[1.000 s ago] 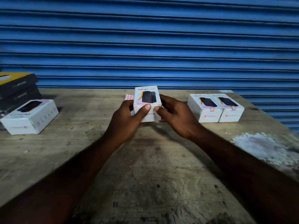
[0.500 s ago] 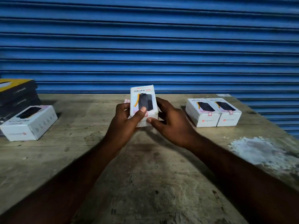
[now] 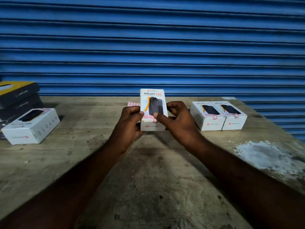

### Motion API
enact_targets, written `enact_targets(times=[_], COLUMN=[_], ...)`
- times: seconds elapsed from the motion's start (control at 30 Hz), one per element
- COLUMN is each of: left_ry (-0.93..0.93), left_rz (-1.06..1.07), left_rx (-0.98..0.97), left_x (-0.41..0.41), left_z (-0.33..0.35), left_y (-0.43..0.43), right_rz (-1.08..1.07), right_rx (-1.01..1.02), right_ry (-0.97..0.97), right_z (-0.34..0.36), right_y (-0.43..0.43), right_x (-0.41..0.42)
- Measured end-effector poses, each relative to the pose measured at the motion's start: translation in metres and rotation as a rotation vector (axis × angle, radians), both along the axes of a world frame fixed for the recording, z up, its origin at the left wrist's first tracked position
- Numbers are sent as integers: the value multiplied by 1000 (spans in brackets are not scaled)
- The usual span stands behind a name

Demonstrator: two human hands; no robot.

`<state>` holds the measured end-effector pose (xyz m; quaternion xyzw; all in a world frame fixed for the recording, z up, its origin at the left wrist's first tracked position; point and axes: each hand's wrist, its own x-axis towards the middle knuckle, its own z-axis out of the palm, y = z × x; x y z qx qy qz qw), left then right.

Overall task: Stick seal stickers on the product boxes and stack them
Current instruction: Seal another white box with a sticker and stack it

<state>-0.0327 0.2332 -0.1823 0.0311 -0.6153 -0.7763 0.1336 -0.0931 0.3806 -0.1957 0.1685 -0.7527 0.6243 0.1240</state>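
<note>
I hold a white product box (image 3: 152,103) marked HALLEY 20K above the table's middle, its printed face tilted toward me. My left hand (image 3: 130,123) grips its left side. My right hand (image 3: 179,123) grips the right side, thumb pressing near a pink seal sticker (image 3: 155,120) on the box's lower front edge. A pink sticker sheet (image 3: 132,104) lies on the table behind my left hand, mostly hidden. Two sealed white boxes (image 3: 217,115) sit side by side at the right. Another white box (image 3: 31,126) lies at the left.
Dark boxes with a yellow top (image 3: 18,95) are stacked at the far left. The wooden table (image 3: 148,179) has a white patch (image 3: 270,156) at the right. A blue rolling shutter (image 3: 151,43) stands right behind the table's far edge.
The held box has been lifted and tipped up so its printed face turns toward me. My right thumb has moved onto the lower front edge by the sticker.
</note>
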Motion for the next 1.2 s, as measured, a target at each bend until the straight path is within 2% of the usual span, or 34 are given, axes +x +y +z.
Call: enact_targets(times=[0.07, 0.2, 0.3, 0.43, 0.57, 0.63, 0.77, 0.87, 0.93, 1.2], left_ry=[5, 78, 143, 151, 177, 189, 163, 76, 45, -6], left_rz=[26, 132, 141, 129, 89, 87, 178, 88, -15, 6], left_rx=[-50, -274, -309, -247, -217, -251, -385, -284, -273, -178], left_x=[-1, 0, 4, 5, 3, 1, -1, 0, 3, 4], left_z=[-3, -8, -6, -5, -4, -5, -8, -6, -4, 0], left_y=[-1, -2, 0, 1, -3, -6, -10, -12, -9, -8], right_rz=[-75, -161, -164, 46, 112, 135, 277, 427, 456, 332], right_rx=[-15, -8, 5, -89, 54, 45, -105, -222, -227, -131], right_ry=[-4, 25, 72, -43, -85, -94, -161, -215, -223, -160], right_z=[-2, -3, 3, 11, 9, 8, 10, 11, 11, 12], right_y=[0, 1, 0, 1, 1, 2, 5, 4, 5, 11], right_x=[-2, -4, 0, 10, 10, 10, 13, 12, 10, 2])
